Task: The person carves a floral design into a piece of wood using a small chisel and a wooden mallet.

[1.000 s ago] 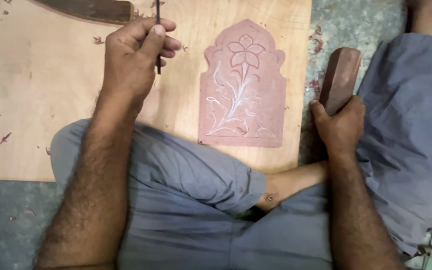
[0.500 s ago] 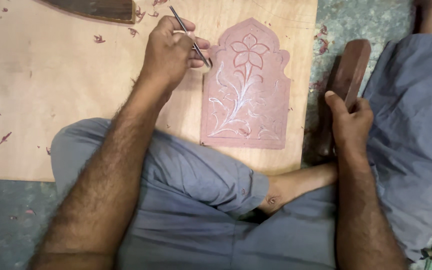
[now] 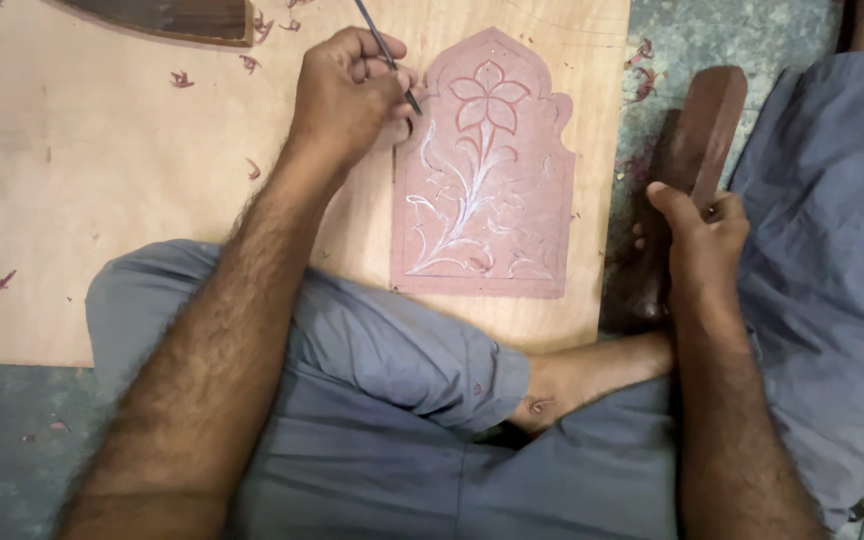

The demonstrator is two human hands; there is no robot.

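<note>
- Plywood board (image 3: pixel 102 180) lies on a grey floor (image 3: pixel 12 430), carrying a pink arched stone panel (image 3: pixel 482 180) near its right edge, carved with a flower.
- Left hand (image 3: pixel 347 95) is closed around a thin metal chisel (image 3: pixel 384 50), its tip at the panel's upper left edge.
- Right hand (image 3: pixel 697 235) grips a dark wooden mallet (image 3: pixel 697 150) just off the board's right edge.
- Red chips (image 3: pixel 182 78) dot the board; a dark wood piece (image 3: pixel 172 18) sits at its top edge.
- Crossed legs in grey trousers (image 3: pixel 392 400) cover the board's bottom edge.

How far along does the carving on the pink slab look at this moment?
Done: the pink slab has its arched outline cut and a flower with stem and leaves scored across it. In hand: the left hand sets a thin chisel at the slab's upper left edge; the right hand grips a wooden mallet. Left: the lower lines look shallow and chalky.
</note>
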